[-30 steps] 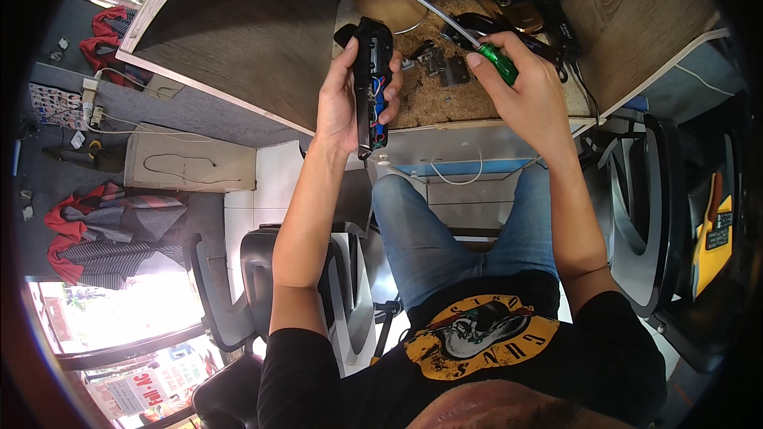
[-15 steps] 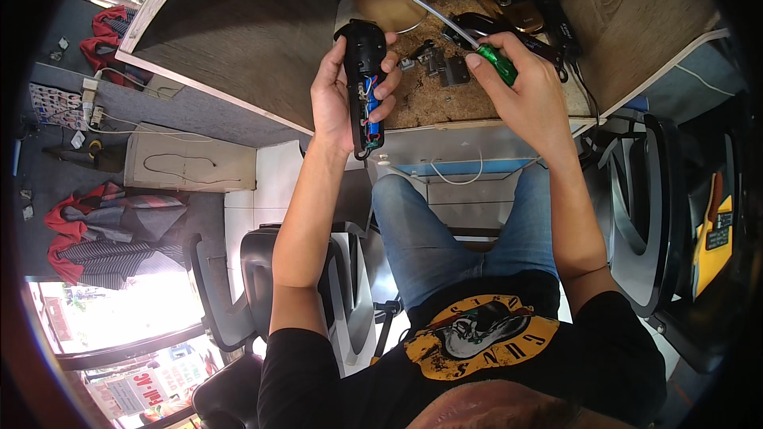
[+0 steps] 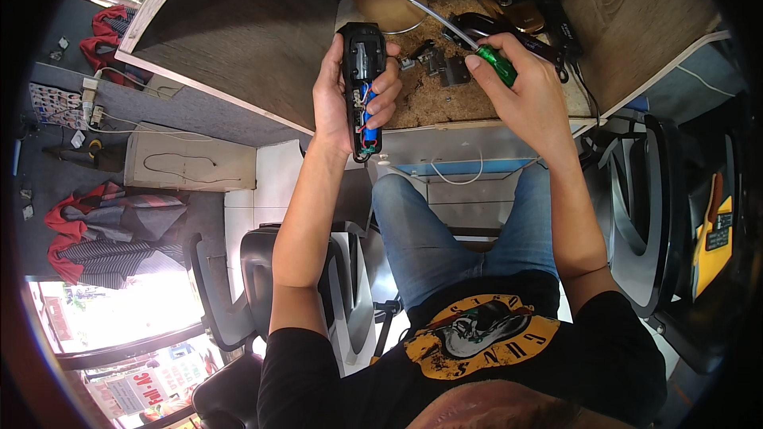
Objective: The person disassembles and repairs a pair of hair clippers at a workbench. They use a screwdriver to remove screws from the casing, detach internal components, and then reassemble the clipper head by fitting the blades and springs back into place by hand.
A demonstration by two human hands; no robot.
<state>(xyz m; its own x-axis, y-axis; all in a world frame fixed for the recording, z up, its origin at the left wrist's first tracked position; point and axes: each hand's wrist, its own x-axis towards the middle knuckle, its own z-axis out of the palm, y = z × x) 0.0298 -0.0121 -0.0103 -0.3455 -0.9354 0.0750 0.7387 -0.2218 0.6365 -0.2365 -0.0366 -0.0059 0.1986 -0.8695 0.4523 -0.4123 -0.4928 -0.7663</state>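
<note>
Gripping the opened hair clipper (image 3: 362, 87) in our left hand (image 3: 343, 102) beyond the worktop's (image 3: 238, 40) front edge, right hand (image 3: 528, 95) clasping a green-handled screwdriver (image 3: 469, 41); exposed wires may snag and tear

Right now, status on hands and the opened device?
Left hand grips opened black device, blue cell showing. Right hand holds green screwdriver, tip clear of device. Loose parts on bench.

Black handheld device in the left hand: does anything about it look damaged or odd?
Yes. The black handheld device held in the left hand has its casing open, exposing a blue cylindrical cell and thin wires. Small dark loose parts lie on the worn, pitted wooden desk.
</note>
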